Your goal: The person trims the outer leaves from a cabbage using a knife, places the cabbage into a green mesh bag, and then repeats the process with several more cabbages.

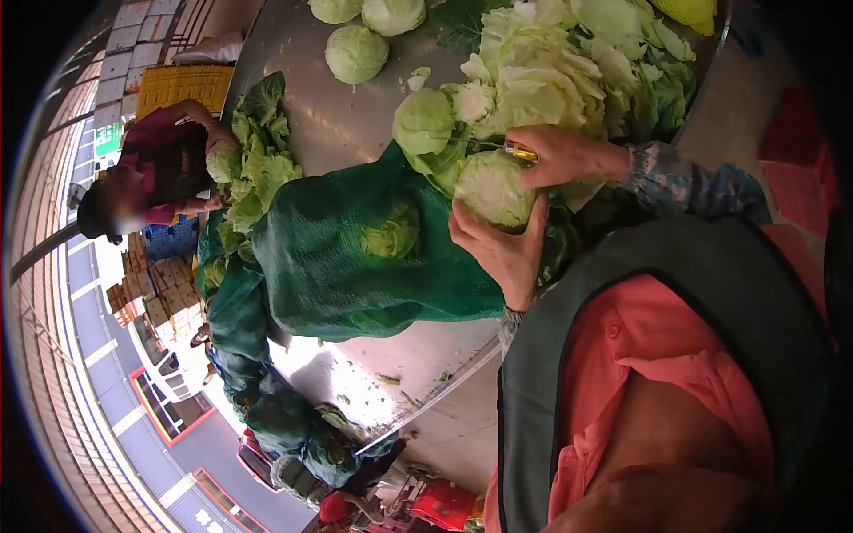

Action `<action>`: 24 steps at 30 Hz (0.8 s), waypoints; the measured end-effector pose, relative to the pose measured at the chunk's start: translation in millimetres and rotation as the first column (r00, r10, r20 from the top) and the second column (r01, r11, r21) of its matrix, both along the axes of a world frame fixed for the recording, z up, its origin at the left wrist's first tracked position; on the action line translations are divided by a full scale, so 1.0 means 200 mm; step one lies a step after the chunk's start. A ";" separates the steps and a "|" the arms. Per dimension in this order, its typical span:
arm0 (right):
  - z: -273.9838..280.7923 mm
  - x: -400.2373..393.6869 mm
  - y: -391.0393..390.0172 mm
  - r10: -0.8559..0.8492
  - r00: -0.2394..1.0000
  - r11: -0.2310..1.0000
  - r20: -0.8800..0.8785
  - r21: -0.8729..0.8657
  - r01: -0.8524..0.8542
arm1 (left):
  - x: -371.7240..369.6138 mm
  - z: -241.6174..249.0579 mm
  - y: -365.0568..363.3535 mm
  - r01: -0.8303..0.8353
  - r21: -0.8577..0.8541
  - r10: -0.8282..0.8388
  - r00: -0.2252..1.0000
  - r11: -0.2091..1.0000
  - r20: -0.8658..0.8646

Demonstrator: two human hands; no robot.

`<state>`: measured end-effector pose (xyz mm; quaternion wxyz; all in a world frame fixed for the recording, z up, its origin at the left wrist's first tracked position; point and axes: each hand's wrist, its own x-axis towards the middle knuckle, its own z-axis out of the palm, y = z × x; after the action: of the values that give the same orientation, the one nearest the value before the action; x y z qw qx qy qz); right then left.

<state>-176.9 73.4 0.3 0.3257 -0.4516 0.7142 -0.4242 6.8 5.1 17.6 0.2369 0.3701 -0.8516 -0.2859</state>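
Observation:
My left hand (503, 250) is curved around the lower side of a pale green cabbage (494, 188), thumb and fingers spread over it. Just above, my right hand (569, 157) is closed on a knife (521, 152) with a yellow handle. Its thin blade points left across the top of that cabbage, towards another cabbage (425, 122) beside it. Against the left side of the held cabbage lies a green mesh sack (346, 249) with cabbages inside. A heap of loose cabbage leaves (560, 80) lies beyond my right hand.
Several whole cabbages (356, 54) sit on the metal table (311, 115) at the far side. A co-worker (160, 173) at the left handles leafy cabbages. More filled green sacks (275, 417) line the table's left end. A yellow crate (182, 89) stands behind, and a red stool (795, 151) at right.

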 end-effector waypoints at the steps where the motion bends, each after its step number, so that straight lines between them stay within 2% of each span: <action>1: 0.00 0.01 0.01 -0.001 1.000 1.000 0.010 -0.017 0.001 | -0.01 -0.01 0.00 0.012 -0.025 -0.011 1.000 1.000 0.014; 3: 0.00 0.01 0.02 -0.004 1.000 1.000 0.028 -0.026 0.004 | -0.02 -0.02 -0.01 0.047 -0.074 -0.044 0.998 0.996 0.046; 6: -0.01 0.01 0.04 -0.003 0.999 1.000 0.045 -0.013 0.004 | 0.02 -0.02 -0.06 0.130 -0.013 -0.129 0.991 0.991 0.024; 8: -0.05 0.00 0.04 -0.002 0.999 1.000 0.048 -0.028 0.004 | 0.04 -0.12 -0.08 0.102 -0.056 -0.101 0.995 0.993 0.013; 11: -0.04 -0.02 0.05 0.030 0.989 1.000 0.145 -0.012 -0.029 | 0.01 -0.12 -0.10 0.042 0.042 -0.040 0.999 0.998 -0.034; 14: -0.05 -0.03 0.05 0.018 0.962 0.997 0.274 0.070 -0.039 | 0.00 -0.08 -0.07 0.022 0.085 -0.022 1.000 0.996 0.004; 17: -0.05 -0.05 0.06 0.099 0.982 0.995 0.163 -0.026 -0.096 | -0.01 -0.03 -0.03 0.025 0.006 -0.026 0.994 1.000 0.102; 20: 0.00 0.00 0.06 0.034 0.996 0.999 0.082 -0.022 -0.032 | -0.01 0.00 0.00 0.029 -0.026 -0.024 0.987 0.999 0.156; 23: -0.12 0.07 0.07 -0.126 0.988 0.982 -0.088 -0.153 0.111 | -0.01 0.00 0.01 0.027 -0.017 -0.024 0.989 0.999 0.143; 24: -0.10 0.06 0.07 -0.082 0.996 0.991 -0.024 -0.112 0.079 | -0.01 -0.01 0.00 0.020 -0.016 -0.017 0.991 1.000 0.132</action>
<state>-164.9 88.0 -19.0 0.2725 -0.4457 0.7116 -0.4697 4.5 5.7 16.0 0.1807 0.3781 -0.8713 -0.2555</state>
